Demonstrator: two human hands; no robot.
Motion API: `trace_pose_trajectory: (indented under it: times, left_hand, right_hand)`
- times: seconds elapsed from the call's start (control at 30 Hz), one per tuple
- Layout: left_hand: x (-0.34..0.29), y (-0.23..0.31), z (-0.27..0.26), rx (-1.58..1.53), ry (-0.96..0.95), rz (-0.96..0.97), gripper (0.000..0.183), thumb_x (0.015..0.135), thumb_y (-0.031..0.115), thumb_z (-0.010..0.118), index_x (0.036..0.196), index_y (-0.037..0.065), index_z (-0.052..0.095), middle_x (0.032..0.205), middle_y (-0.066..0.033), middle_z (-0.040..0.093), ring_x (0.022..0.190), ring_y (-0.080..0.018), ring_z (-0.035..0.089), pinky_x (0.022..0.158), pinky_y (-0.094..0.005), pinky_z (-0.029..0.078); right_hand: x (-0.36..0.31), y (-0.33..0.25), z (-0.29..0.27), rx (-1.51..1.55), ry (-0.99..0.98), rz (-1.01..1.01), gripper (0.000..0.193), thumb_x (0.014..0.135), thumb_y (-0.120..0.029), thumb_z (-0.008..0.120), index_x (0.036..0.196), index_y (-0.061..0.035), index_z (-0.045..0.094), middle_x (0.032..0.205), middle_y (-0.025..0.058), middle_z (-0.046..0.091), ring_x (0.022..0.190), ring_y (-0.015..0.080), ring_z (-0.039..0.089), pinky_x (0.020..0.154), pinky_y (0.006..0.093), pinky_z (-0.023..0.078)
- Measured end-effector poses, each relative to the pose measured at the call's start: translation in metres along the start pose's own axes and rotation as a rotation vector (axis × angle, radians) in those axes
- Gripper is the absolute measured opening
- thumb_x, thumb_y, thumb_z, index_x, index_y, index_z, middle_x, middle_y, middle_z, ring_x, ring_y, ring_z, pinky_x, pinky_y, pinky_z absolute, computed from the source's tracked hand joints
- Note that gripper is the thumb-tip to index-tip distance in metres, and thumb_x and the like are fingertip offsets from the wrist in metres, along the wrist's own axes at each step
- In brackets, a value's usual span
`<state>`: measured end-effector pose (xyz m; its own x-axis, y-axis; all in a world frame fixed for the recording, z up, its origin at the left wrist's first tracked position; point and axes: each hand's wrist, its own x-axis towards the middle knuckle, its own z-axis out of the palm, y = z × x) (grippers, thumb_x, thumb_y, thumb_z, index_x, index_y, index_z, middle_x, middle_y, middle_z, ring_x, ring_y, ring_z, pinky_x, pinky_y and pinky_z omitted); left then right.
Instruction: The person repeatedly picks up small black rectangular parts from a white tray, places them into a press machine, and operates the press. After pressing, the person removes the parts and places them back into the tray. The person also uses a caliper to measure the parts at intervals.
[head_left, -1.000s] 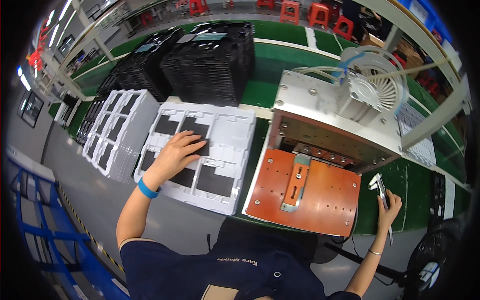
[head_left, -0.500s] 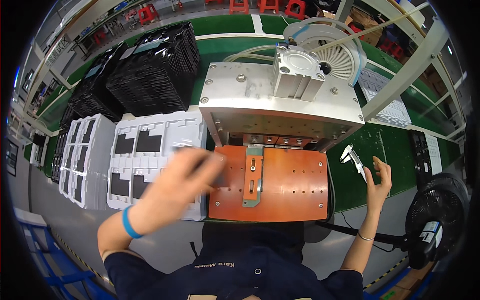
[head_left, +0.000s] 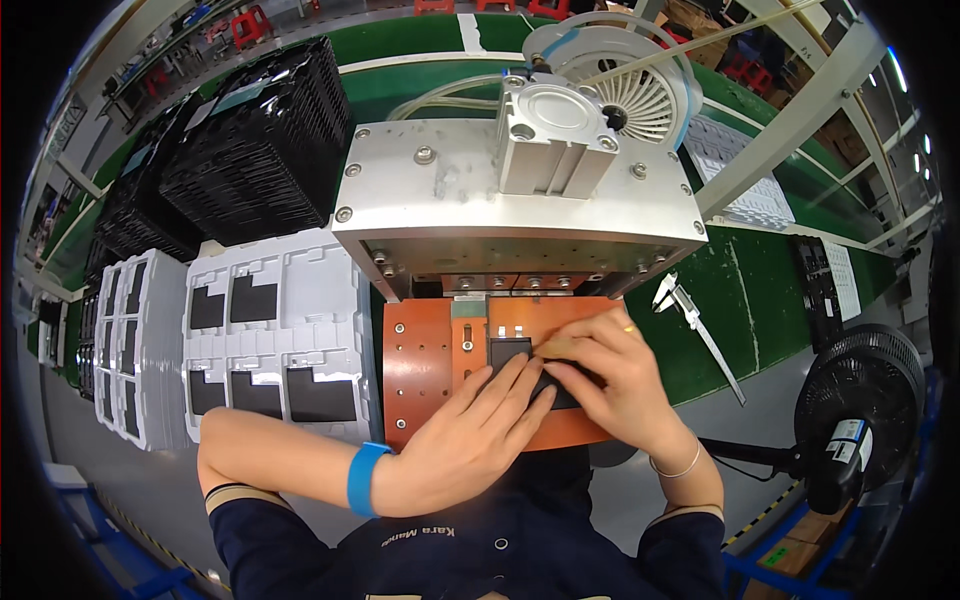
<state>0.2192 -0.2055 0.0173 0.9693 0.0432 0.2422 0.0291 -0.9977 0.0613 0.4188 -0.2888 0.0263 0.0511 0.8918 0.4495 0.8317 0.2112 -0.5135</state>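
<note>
One black piece [head_left: 508, 347] beneath left hand [head_left: 468, 438], fingers flat; right hand [head_left: 622, 382] narrow beside, hold unclear. Uneven pressure could skew the piece.

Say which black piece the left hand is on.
The piece on the orange plate, right of the slotted bar, under the left hand. The other pieces in view lie in the white tray and white stack.

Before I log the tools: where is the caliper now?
In the head view, the caliper lies on the green bench, right of the orange plate, left of the black fan.
</note>
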Motion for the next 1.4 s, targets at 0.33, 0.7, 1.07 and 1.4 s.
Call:
trace_pose_trajectory:
  times: [0.33,0.7,1.07,1.4]
  left_hand:
    - [-0.016,-0.025,0.005,-0.157,-0.021,0.097,0.056,0.091,0.035,0.061,0.136,0.003,0.052,0.138,-0.0193,0.051,0.133,-0.0305,0.046,0.109,-0.0435,0.035]
    - [-0.018,-0.028,0.005,-0.064,0.035,0.140,0.049,0.092,0.037,0.055,0.127,0.003,0.060,0.133,-0.0179,0.057,0.130,-0.0291,0.050,0.111,-0.0428,0.033]
    - [-0.018,-0.027,0.005,-0.051,0.029,0.135,0.051,0.089,0.037,0.059,0.128,0.004,0.060,0.132,-0.0168,0.058,0.129,-0.0290,0.052,0.110,-0.0446,0.033]
    - [-0.018,-0.027,0.004,-0.057,0.033,0.136,0.050,0.088,0.036,0.060,0.127,0.005,0.061,0.131,-0.0166,0.059,0.128,-0.0289,0.053,0.109,-0.0441,0.035]
  right_hand:
    - [0.009,-0.006,0.024,-0.352,-0.098,-0.102,0.025,0.077,-0.008,0.070,0.102,-0.0096,0.070,0.097,0.0024,0.059,0.085,0.0206,0.051,0.070,0.0338,0.041]
    - [0.005,-0.001,0.024,-0.258,-0.045,-0.151,0.023,0.077,-0.008,0.066,0.100,-0.0063,0.068,0.103,0.0052,0.066,0.098,0.0218,0.060,0.078,0.0318,0.046]
    - [0.011,-0.007,0.027,-0.380,-0.025,-0.136,0.027,0.075,-0.014,0.066,0.102,-0.0123,0.070,0.107,0.0016,0.063,0.100,0.0197,0.056,0.078,0.0318,0.042]
    - [0.014,-0.013,0.029,-0.464,-0.061,-0.035,0.033,0.072,-0.015,0.067,0.105,-0.0134,0.070,0.112,0.0017,0.058,0.101,0.0207,0.053,0.081,0.0326,0.040]
